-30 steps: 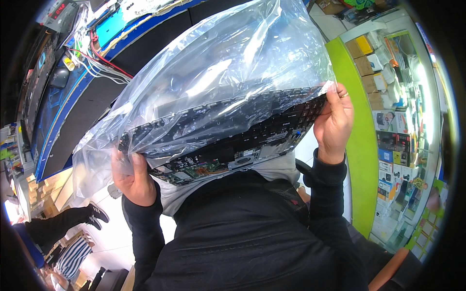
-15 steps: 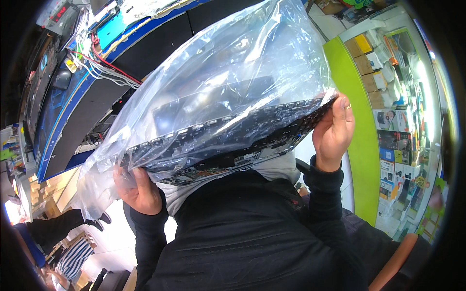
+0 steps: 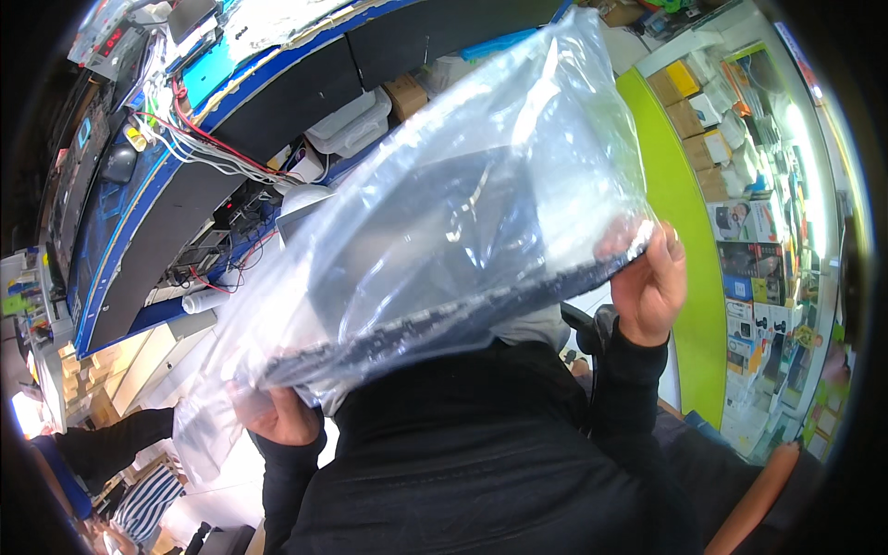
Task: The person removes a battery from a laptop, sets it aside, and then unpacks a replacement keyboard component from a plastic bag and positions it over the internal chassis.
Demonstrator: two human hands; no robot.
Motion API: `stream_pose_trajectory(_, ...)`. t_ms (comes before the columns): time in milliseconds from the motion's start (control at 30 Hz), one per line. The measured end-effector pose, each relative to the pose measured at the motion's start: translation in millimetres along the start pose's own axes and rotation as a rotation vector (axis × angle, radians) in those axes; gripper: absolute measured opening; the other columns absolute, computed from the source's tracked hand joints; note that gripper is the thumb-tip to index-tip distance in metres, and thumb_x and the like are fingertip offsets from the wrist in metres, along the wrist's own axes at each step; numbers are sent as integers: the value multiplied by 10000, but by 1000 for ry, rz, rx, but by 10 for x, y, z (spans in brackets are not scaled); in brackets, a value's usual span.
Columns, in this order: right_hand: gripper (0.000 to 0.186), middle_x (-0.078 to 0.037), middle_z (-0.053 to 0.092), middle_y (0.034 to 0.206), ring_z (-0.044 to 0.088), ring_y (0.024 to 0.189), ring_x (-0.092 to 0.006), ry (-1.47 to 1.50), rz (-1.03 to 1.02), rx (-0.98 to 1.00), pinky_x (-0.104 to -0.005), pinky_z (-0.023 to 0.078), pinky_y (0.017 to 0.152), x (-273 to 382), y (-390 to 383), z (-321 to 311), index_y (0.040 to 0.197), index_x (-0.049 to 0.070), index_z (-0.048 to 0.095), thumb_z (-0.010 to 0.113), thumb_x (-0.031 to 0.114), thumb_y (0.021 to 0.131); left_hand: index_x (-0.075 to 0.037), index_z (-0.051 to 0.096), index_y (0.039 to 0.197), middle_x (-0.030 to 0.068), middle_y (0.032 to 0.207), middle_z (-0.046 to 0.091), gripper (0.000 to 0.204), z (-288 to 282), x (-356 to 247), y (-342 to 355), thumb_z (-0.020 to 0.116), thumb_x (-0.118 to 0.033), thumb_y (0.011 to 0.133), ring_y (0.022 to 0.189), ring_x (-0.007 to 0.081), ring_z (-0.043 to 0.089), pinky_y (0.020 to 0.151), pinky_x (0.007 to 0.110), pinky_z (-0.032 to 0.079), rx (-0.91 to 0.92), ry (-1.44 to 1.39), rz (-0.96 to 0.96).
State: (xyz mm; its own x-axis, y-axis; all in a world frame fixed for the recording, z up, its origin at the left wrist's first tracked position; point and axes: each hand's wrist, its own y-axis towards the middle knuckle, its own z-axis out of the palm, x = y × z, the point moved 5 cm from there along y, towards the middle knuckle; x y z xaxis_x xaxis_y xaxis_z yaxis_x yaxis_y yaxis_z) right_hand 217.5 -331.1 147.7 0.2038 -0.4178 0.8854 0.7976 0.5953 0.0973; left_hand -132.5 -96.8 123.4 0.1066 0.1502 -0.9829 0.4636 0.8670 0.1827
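A large clear plastic bag (image 3: 592, 120) spreads in front of my body, with a dark, opened laptop (image 3: 444, 319) inside it. Small keys and bare parts run along the laptop's near edge, and a dark flat panel shows dimly through the film behind. My left hand (image 3: 277, 421) is closed on the laptop's left end, fingers partly veiled by the plastic. At the raised right end, my right hand (image 3: 652, 282) pinches the laptop's corner, thumb outside and some fingers behind the film. Glare on the plastic hides much of the laptop's surface.
A blue-edged counter (image 3: 277, 65) with cables (image 3: 185, 139) curves along the far left. Beneath it are a plastic tub (image 3: 351, 125) and wired equipment. A glass display case (image 3: 768, 277) with a green side (image 3: 684, 305) stands at right. Other people are at lower left and lower right.
The laptop has tipped so its keys and inner parts show less and its near edge is seen thinner. Both hands have shifted slightly lower, and the bag's far end has come nearer.
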Motion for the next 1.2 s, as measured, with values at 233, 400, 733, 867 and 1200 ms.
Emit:
stream_pose_trajectory(233,311,-215,670,937,630,813,-284,-131,-68,82,-411,507,722,116,-242,-40,912,-50,667,610,241,1004,46,598,1182,138,1022,694,524,-465,170,-518,639,-447,1007,865,201,672,744,318,538,-64,133,-179)
stream_pose_trajectory(400,257,-199,663,930,621,807,-272,-49,-40,-10,-416,510,728,127,-376,-201,910,-42,667,645,205,977,29,609,1172,144,989,698,489,-419,241,-419,643,-432,1009,833,205,669,712,315,534,-87,145,-150)
stream_pose_trajectory(733,390,-153,593,1205,579,1058,-222,-201,-233,-223,-384,464,969,-257,-95,-73,1275,-18,522,587,288,1042,30,609,1056,114,889,668,279,166,-21,142,625,-247,1033,768,173,637,687,305,515,-126,61,-62)
stream_pose_trajectory(867,165,-81,587,1077,584,950,-156,-626,103,-556,-307,511,836,-692,-817,-602,1129,10,534,529,165,1073,25,548,1146,196,901,695,381,52,84,229,683,-299,997,780,238,674,749,352,536,-29,75,-30)
stream_pose_trajectory(1200,372,-106,666,1172,659,1066,-158,-348,811,45,-296,520,935,-1092,-1096,-278,1276,-33,518,686,126,985,44,614,1117,102,961,664,267,114,27,226,636,-207,1028,828,162,637,750,286,500,-61,13,58)
